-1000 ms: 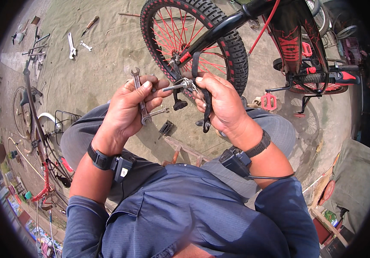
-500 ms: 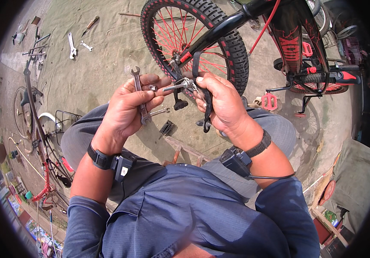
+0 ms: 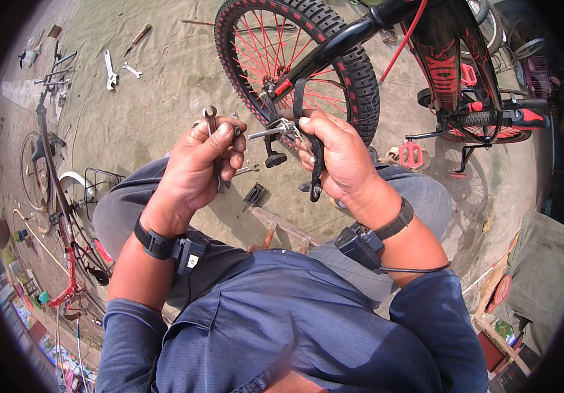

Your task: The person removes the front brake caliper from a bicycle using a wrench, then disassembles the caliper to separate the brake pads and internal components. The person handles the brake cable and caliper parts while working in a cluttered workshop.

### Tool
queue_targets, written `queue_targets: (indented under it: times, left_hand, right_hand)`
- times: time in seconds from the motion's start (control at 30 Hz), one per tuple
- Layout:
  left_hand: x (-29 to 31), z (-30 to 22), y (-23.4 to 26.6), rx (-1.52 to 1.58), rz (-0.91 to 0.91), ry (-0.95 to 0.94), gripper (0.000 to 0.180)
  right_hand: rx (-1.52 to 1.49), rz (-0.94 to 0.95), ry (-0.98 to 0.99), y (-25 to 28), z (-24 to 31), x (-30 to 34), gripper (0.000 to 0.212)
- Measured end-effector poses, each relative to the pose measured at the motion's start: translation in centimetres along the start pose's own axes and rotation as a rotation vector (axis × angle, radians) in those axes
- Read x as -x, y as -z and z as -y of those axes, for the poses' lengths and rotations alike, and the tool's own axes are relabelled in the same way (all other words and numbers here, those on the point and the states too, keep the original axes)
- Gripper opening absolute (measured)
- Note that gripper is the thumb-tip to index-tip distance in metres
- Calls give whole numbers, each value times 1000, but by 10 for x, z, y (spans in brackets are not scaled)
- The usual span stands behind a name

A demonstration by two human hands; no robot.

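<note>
My left hand [image 3: 193, 164] is closed around an open-ended wrench [image 3: 210, 118], whose jaw sticks up past the thumb. A second wrench [image 3: 249, 169] shows its end beyond the fingers. At the fingertips is a small metal nut [image 3: 236, 131], partly covered. My right hand [image 3: 344, 157] grips a silver bolt [image 3: 265, 133] on a metal fitting, together with a black strap [image 3: 299, 95] that loops up and hangs below the palm. The bolt's free end points at my left fingertips, a small gap away. Beyond both hands stands a bicycle wheel [image 3: 359, 82] with red spokes.
The black and red bicycle frame [image 3: 442, 65] and a red pedal [image 3: 410, 156] are at the right. An adjustable wrench [image 3: 110, 71], a small wrench [image 3: 132, 70] and a screwdriver [image 3: 139, 38] lie on the ground cloth. More bicycles [image 3: 39, 170] stand at the left.
My left fingers have curled in over the wrenches and the nut, which lay more exposed before. The wrench has turned slightly more upright. My right hand has stayed in place.
</note>
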State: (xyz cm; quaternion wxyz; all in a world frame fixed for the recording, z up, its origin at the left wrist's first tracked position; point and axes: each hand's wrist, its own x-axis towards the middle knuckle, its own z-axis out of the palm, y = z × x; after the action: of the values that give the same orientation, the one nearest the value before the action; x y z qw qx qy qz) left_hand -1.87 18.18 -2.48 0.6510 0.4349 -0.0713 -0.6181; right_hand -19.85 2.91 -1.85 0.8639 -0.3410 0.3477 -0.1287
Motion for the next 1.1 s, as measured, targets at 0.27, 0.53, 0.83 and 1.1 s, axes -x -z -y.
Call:
queue_targets:
  times: [0.27, 0.53, 0.83, 1.1]
  left_hand:
    - [4, 2, -3, -106, -17, -86, 22]
    - [6, 1, 4, -151, -15, -107, 22]
    - [5, 0, 3, -256, -121, -89, 23]
    - [5, 4, 2, -405, -192, -152, 21]
  right_hand:
    - [7, -12, 5, -6, -5, 0, 14]
    - [37, 45, 105, -20, -4, 0, 20]
    - [319, 56, 295, -13, -14, -8, 21]
    - [360, 56, 328, -14, -14, -6, 21]
